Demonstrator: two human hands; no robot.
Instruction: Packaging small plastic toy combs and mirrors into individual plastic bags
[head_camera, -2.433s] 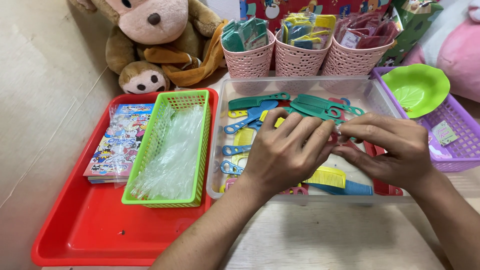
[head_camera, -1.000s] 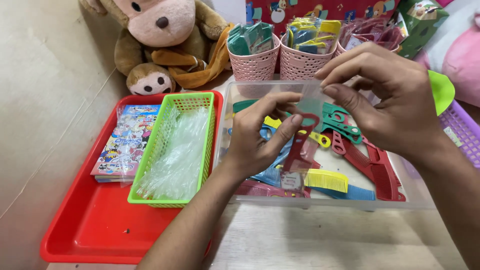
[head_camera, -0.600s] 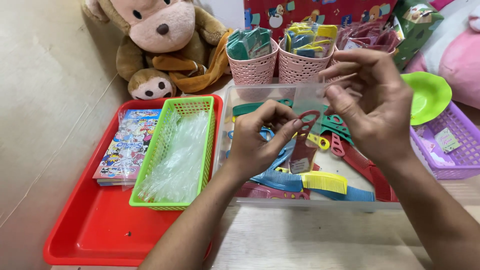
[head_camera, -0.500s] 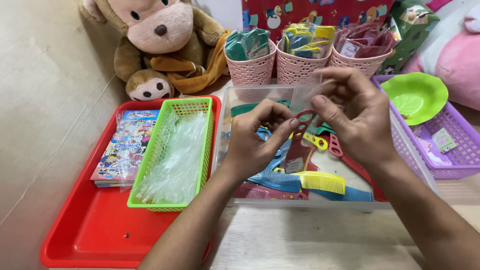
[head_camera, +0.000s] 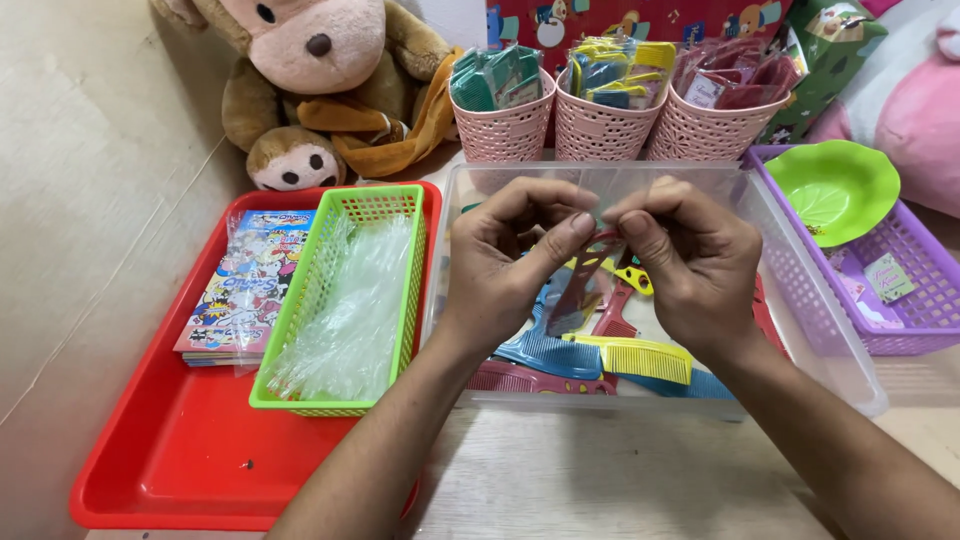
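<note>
Left hand and right hand up close, fingertips pinching the top of a thin clear plastic sleeve with a red plastic comb inside, held just over the clear plastic bin of loose combs. Looks like mid-bagging, so needs a steady pinch at the sleeve mouth. Off left, green mesh basket of spare sleeves on a red plastic tray. Further back, three pink woven baskets.

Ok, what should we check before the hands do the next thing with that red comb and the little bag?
1. Left hand pinching the clear plastic sleeve: ok.
2. Right hand pinching its top too: ok.
3. Red plastic comb fully inside the sleeve: cannot tell.
4. Hands over the clear plastic bin: ok.
5. Spare sleeves in the green plastic basket: ok.
</note>
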